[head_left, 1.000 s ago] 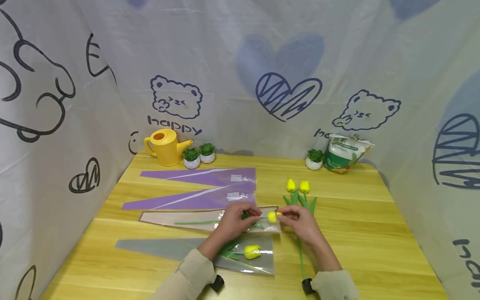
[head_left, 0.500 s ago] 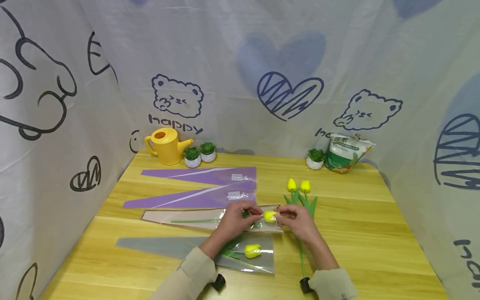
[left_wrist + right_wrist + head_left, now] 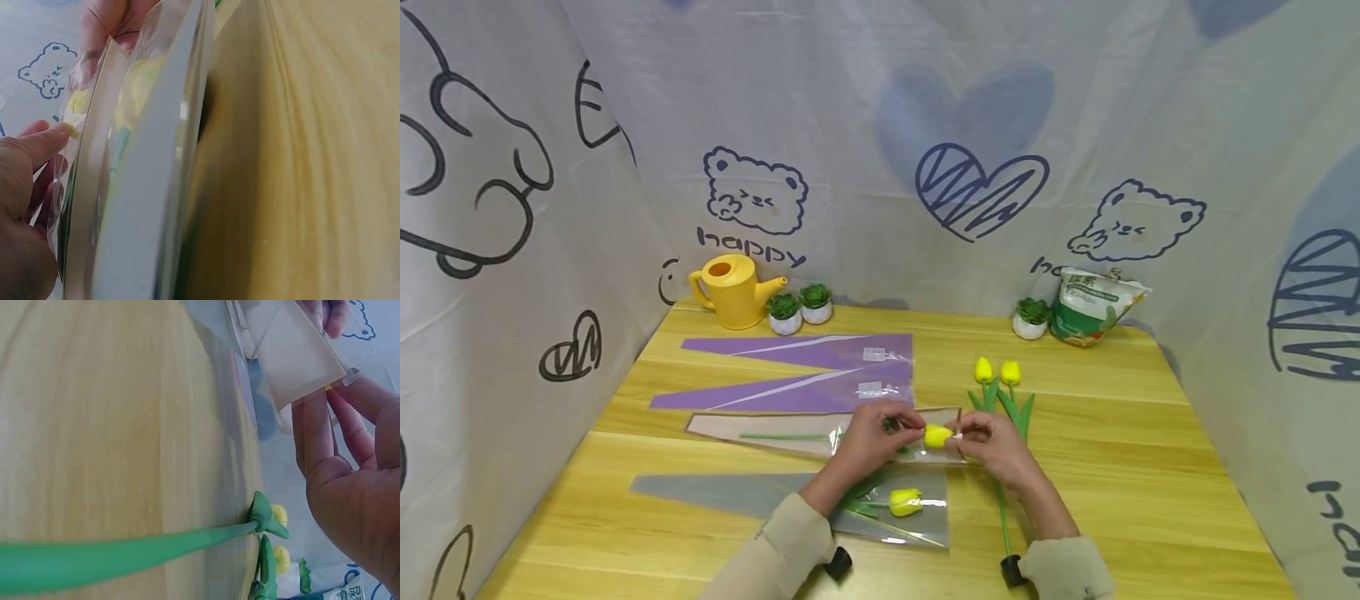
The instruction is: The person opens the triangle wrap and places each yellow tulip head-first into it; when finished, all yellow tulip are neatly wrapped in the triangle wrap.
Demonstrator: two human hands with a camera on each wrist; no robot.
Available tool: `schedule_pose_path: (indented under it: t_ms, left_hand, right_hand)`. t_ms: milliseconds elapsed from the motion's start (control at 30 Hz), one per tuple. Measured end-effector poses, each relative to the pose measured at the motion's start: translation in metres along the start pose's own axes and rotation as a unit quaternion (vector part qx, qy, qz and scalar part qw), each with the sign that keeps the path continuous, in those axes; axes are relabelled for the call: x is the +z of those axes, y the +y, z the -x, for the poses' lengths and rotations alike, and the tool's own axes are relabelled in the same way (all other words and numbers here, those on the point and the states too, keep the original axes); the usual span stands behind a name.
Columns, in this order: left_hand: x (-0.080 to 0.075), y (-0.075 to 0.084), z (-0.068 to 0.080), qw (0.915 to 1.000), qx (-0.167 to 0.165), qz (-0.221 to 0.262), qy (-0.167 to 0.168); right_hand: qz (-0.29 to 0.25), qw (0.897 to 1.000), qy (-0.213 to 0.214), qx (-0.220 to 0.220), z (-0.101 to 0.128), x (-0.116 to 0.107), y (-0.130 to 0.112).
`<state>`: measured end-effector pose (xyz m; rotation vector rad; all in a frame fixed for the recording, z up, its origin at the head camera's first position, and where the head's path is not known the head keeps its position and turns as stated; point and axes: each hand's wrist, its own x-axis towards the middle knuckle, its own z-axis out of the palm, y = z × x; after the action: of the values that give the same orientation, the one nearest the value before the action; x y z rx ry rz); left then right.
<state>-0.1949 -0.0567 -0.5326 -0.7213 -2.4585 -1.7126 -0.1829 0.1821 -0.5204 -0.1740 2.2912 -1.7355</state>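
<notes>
A yellow artificial tulip [image 3: 936, 436] lies in a long, tapered, clear-fronted flower sleeve [image 3: 715, 427] with a pale backing and brown edge; its green stem runs left. The left hand [image 3: 880, 433] pinches the sleeve's clear film [image 3: 62, 181] between thumb and fingers, beside the bloom. At the sleeve's wide mouth, the right hand [image 3: 996, 442] pinches the tulip's tip, and a speck of yellow shows by its fingertips in the right wrist view. In that view the pale sleeve back [image 3: 300, 356] hides most of the bloom. The left hand covers the leaves in the head view.
Nearer the person lies a grey sleeve [image 3: 722, 490] holding another tulip [image 3: 905, 502]. Two purple sleeves [image 3: 760, 400] lie beyond. Two loose tulips [image 3: 1011, 372] lie to the right. A yellow watering can [image 3: 733, 292], small potted succulents [image 3: 1031, 317] and a green-white bag [image 3: 1090, 308] stand behind.
The tulip has slid a little left, deeper into the sleeve, with the right fingertips following it. The sleeve has shifted slightly right; the left hand has barely moved.
</notes>
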Motion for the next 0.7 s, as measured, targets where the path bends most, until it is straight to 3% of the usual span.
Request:
schedule_pose_path:
  t_ms: [467, 700]
  left_hand:
    - [0.0019, -0.0024, -0.0004, 0.9999, 0.017, 0.0, -0.004]
    - [0.0003, -0.0044, -0.0012, 0.9998, 0.017, -0.01, -0.005]
  right_hand:
    - [0.032, 0.999, 0.011, 0.008, -0.0039, 0.0043, -0.0008]
    - [0.016, 1.0, -0.018, -0.008, -0.0046, 0.0026, 0.0004]
